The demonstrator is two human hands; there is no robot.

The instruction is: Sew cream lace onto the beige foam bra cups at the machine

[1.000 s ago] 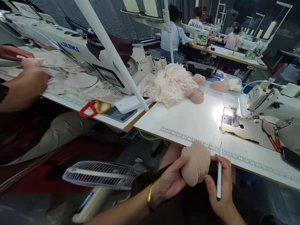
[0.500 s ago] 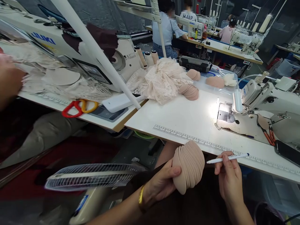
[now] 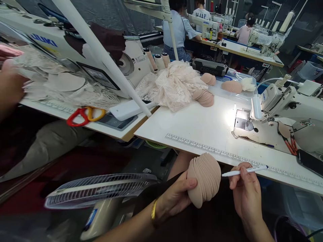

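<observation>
My left hand [image 3: 176, 198] grips a thick stack of beige foam cups [image 3: 205, 178] from below, held over my lap just in front of the table edge. A white pen [image 3: 244, 171] lies level in the closed fingers of my right hand [image 3: 246, 193], its tip pointing left at the stack. Ahead is the white sewing table [image 3: 202, 127] with a printed ruler along its front edge.
A lit sewing machine [image 3: 282, 107] stands at the right, with a phone [image 3: 309, 162] near it. Lace fabric [image 3: 174, 85] and more beige cups [image 3: 204, 97] lie at the table's back. Red and yellow scissors [image 3: 84, 115] rest on the neighbouring table, where another person's arm [image 3: 8, 89] works. A small fan [image 3: 98, 190] sits low left.
My right hand turned the pen from upright to level, pointing at the stack. The stack tilted in my left hand, showing its layered edges. The view swung slightly right.
</observation>
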